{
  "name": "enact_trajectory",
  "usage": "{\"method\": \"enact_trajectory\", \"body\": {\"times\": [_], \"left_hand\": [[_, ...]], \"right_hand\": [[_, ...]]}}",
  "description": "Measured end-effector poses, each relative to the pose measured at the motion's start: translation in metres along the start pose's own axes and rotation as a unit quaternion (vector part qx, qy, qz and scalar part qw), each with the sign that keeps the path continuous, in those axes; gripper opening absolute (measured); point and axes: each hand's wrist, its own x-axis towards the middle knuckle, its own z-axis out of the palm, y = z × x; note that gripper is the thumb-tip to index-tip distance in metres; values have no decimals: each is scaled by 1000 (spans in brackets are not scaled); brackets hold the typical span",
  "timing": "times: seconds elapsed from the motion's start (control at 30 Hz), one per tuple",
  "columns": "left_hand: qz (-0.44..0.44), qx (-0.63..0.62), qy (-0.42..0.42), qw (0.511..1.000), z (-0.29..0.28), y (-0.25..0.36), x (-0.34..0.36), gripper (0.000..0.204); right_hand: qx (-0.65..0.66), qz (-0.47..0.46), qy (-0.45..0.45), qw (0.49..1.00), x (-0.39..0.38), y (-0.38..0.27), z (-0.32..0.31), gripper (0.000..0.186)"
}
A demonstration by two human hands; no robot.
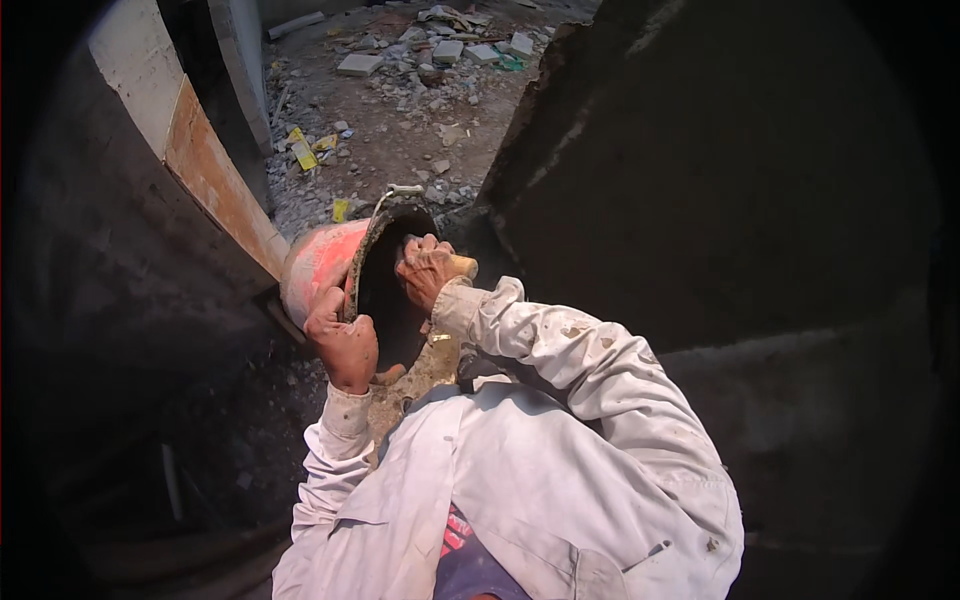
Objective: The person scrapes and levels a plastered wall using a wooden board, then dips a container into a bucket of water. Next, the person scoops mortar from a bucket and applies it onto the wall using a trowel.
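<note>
A red bucket, smeared with grey mortar, is tipped over so that its dark mouth faces right. My left hand is closed on the near part of its rim. At the bucket's mouth my right hand is wrapped round a tool with a wooden handle. The handle's end juts out to the right of my fist. The tool's working end is hidden, so I cannot tell its kind. The wire bail with its pale grip stands out at the rim's far side.
A dark wall slab rises close on the right. On the left is a wall edge with an orange-brown board. Rubble and broken blocks cover the ground beyond. A mortar-coloured surface lies just below the bucket.
</note>
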Motion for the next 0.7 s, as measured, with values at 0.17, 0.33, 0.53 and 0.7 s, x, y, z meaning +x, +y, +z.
{"method": "enact_trajectory", "body": {"times": [0.17,0.33,0.53,0.7], "left_hand": [[51,1,-22,998,20,23,1,31],[24,-40,12,999,39,8,10,38],[-226,-290,117,922,45,-28,42,62],[-266,-316,129,901,67,-39,62,69]], "right_hand": [[31,25,-327,944,-14,-45,-14,21],[307,197,-358,860,3,-38,-55,38],[250,200,-354,879,31,41,-103,47],[224,164,-361,890,68,109,-163,45]]}}
